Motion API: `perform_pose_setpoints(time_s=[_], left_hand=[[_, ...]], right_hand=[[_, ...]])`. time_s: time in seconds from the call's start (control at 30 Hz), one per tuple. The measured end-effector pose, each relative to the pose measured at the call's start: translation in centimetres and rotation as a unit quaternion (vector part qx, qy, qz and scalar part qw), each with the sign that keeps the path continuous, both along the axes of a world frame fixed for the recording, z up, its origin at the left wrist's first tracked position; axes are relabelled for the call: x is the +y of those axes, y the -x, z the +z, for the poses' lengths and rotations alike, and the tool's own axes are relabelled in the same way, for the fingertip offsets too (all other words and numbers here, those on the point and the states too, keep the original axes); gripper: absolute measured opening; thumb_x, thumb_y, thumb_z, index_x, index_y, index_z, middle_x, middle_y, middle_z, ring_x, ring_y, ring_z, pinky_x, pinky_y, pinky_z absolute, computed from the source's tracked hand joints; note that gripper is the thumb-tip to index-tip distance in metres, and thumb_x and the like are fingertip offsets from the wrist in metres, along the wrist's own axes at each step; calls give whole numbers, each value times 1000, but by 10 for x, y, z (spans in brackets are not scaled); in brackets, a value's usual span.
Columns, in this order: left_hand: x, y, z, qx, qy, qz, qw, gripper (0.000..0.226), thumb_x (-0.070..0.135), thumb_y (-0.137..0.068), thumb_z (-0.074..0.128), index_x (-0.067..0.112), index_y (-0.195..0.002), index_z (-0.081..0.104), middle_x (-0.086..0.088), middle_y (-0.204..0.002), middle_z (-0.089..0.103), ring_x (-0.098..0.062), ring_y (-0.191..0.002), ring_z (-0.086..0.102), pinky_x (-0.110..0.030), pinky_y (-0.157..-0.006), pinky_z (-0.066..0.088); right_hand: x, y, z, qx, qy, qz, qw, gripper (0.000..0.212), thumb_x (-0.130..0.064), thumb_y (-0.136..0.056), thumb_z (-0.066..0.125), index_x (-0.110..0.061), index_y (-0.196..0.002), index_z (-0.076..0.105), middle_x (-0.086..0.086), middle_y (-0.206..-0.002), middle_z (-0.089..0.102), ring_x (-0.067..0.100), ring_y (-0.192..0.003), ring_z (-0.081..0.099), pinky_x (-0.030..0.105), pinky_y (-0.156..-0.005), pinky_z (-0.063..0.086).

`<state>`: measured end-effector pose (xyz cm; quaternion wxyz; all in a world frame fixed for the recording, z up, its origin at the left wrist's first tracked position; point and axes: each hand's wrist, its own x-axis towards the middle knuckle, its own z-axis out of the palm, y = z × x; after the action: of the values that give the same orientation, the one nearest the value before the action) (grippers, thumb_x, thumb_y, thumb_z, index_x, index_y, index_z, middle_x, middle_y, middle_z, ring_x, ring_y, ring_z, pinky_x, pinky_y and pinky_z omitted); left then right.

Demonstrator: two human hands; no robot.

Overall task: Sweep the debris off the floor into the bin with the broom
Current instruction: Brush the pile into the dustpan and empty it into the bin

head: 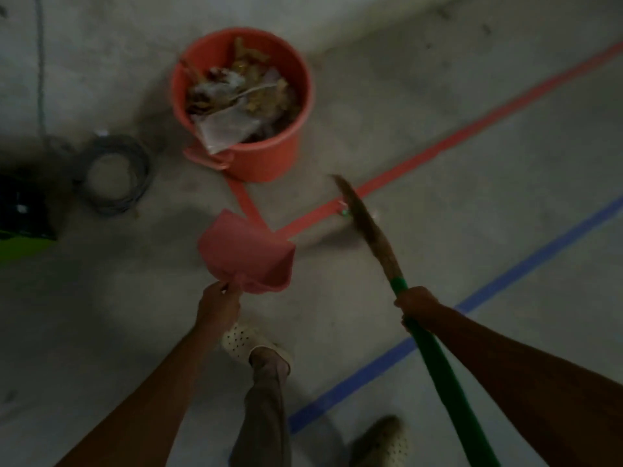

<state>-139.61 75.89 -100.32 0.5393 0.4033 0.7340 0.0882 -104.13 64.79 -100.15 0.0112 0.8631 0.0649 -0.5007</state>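
Two grips closed | left grip [217, 308] pinches pink dustpan [246, 254] handle | right grip [416, 308] wraps green broom [435, 358] handle

I see a dim grey concrete floor [472, 69] crossed by red tape [472, 129] and blue tape [505, 279]; at left lies what is probably a coiled cable [143, 170].

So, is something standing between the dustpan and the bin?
Nothing visible. Between the dustpan and the bin is only floor with red tape; the wire coil lies off to the left.
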Motion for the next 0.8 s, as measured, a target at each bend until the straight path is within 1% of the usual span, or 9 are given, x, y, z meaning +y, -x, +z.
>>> perform_pose_setpoints(time_s=[0.07, 0.13, 0.17, 0.2, 0.3, 0.37, 0.47, 0.67, 0.8], left_hand=[[-16, -36, 14, -16, -2, -17, 1000, 45, 47, -96, 58, 9, -73, 57, -11, -61, 55, -18, -40, 43, -21, -41, 34], [-33, -77, 32, -25, -15, -39, 999, 45, 47, -96, 59, 9, -73, 55, -11, -60, 52, -16, -37, 40, -18, -36, 30], [-40, -96, 42, -24, -24, -50, 998, 45, 46, -97, 58, 8, -72, 55, -11, -60, 52, -16, -38, 40, -18, -36, 30], [-46, -114, 51, -21, -30, -62, 997, 46, 47, -96, 59, 8, -72, 55, -11, -59, 52, -16, -38, 40, -18, -36, 29], [-63, -171, 71, -18, -47, -106, 993, 44, 47, -96, 58, 8, -75, 57, -11, -57, 52, -15, -36, 39, -18, -38, 28], [-72, -205, 80, -17, -61, -130, 989, 41, 45, -97, 57, 8, -80, 58, -10, -58, 53, -13, -34, 37, -16, -39, 29], [-85, -253, 89, -14, -73, -151, 986, 38, 42, -98, 56, 9, -80, 57, -10, -58, 52, -15, -36, 35, -16, -35, 32], [-93, -334, 84, -1, -92, -180, 979, 40, 44, -98, 55, 11, -75, 55, -8, -54, 51, -13, -32, 36, -13, -37, 25], [-88, -386, 64, 10, -95, -180, 979, 42, 42, -99, 55, 11, -71, 54, -8, -53, 50, -14, -31, 36, -13, -37, 26]], right_hand=[[-39, -48, 22, -48, -21, -25, 998, 23, -17, -96, 58, 6, -98, 59, 18, -74, 65, 28, -58, 65, 35, -56, 56], [-78, -92, 48, -94, -40, -54, 993, 22, -20, -95, 58, 2, -90, 59, 16, -74, 67, 28, -62, 68, 39, -64, 60], [-96, -110, 60, -105, -51, -79, 990, 21, -20, -95, 58, 0, -91, 59, 16, -75, 67, 28, -63, 68, 39, -65, 61], [-112, -126, 69, -113, -65, -104, 986, 20, -20, -94, 59, 0, -94, 59, 15, -76, 66, 28, -61, 68, 38, -61, 60], [-154, -164, 98, -106, -95, -160, 977, 20, -20, -94, 62, 0, -96, 58, 16, -81, 66, 26, -56, 66, 32, -49, 55], [-174, -181, 108, -81, -111, -189, 972, 21, -20, -92, 65, -1, -96, 58, 17, -83, 67, 26, -56, 65, 31, -49, 55], [-198, -201, 113, -50, -129, -211, 968, 23, -20, -90, 67, -2, -100, 57, 17, -88, 67, 25, -56, 65, 30, -48, 55], [-212, -240, 108, -23, -133, -182, 974, 20, -22, -94, 62, -4, -102, 56, 12, -89, 65, 21, -59, 65, 27, -45, 51], [-192, -276, 84, -14, -131, -115, 985, 18, -20, -91, 58, -4, -100, 58, 11, -87, 67, 23, -62, 70, 30, -46, 56]])
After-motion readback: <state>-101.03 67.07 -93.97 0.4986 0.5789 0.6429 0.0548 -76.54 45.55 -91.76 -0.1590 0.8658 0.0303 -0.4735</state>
